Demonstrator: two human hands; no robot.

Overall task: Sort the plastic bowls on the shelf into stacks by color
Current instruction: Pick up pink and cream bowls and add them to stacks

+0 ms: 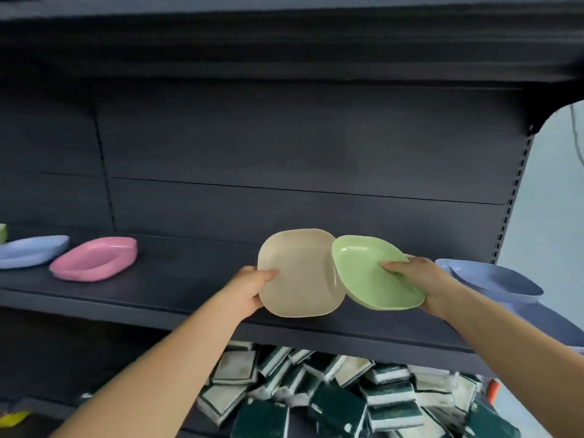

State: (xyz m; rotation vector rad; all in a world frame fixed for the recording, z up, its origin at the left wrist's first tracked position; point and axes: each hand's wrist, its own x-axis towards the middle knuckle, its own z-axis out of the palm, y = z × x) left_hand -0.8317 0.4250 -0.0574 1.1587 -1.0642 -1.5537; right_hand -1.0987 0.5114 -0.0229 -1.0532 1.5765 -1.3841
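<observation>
Both hands are up at the shelf [196, 298] and both are loaded; the left hand [249, 287] grips the beige bowl [300, 273] by its left rim, thumb over the edge, the bowl tilted so its inside faces the camera; the right hand [423, 279] pinches the green bowl [373, 273] at its right rim, thumb lying inside it, and the green rim overlaps the beige one where the two meet in the middle; both bowls look lifted just above the shelf board, though whether a lower edge touches it I cannot tell. Off to the left a pink bowl [94, 259] sits alone on the shelf, with a blue bowl [31, 251] just beside it; a sliver of something green [2, 233] shows at the far left edge, too cut off to name. At the right end, behind the right hand, blue bowls [493, 279] sit nested together, at least two by the rims. So the sorting looks only partly done; blue sits at both ends of the shelf, pink stands single, and the two bowls in hand have no visible stack to join yet. Below, a heap of green-and-white sponge packs [347, 393] fills the lower shelf.
</observation>
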